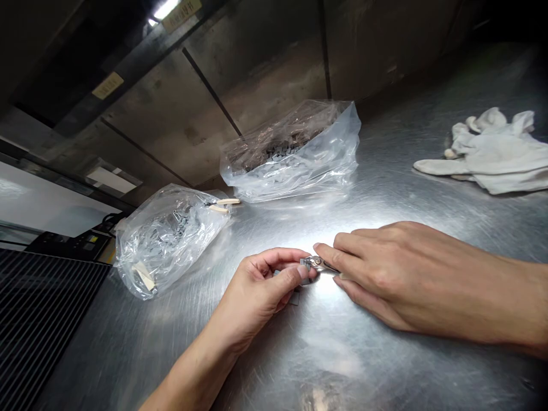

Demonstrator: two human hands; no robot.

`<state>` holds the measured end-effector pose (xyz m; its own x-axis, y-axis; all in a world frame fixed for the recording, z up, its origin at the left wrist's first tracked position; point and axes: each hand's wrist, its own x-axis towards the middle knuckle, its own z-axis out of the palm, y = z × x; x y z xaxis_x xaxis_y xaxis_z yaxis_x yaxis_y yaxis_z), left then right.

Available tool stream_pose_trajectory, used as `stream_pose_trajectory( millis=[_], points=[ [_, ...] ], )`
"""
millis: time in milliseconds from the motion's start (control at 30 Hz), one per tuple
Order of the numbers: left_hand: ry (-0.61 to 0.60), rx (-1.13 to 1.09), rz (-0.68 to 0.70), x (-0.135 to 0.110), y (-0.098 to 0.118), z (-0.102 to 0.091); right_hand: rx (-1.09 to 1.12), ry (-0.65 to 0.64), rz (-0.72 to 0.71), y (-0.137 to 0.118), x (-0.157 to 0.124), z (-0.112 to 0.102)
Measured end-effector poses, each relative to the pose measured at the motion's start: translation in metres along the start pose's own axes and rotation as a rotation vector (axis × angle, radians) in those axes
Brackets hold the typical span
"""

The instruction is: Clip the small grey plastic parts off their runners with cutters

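Observation:
My left hand [261, 288] is closed in a pinch on a small grey part [306, 263] just above the steel table [342, 354]. My right hand [385, 271] comes in from the right, fingers closed around a thin metal tool [322, 264] that looks like tweezers, its tip touching the grey part. Another small grey piece [294, 298] lies on the table under my left fingers. Both hands meet in a bright patch of light near the table's middle.
Two clear plastic bags of small dark parts lie behind the hands: one at the left [166, 240], one further back [293, 151]. White cloth gloves [492, 151] lie at the far right. A dark ribbed surface [38, 319] borders the table's left edge.

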<state>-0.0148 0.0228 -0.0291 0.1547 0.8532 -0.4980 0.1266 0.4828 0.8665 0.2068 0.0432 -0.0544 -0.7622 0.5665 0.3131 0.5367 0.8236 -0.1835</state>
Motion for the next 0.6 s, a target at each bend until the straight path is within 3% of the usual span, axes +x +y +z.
stream_pose_trajectory(
  millis=[600],
  points=[
    [0.022,0.057,0.023,-0.0017,0.0013,0.0027,0.0,0.004,0.013,-0.0001,0.0009,0.0003]
  ],
)
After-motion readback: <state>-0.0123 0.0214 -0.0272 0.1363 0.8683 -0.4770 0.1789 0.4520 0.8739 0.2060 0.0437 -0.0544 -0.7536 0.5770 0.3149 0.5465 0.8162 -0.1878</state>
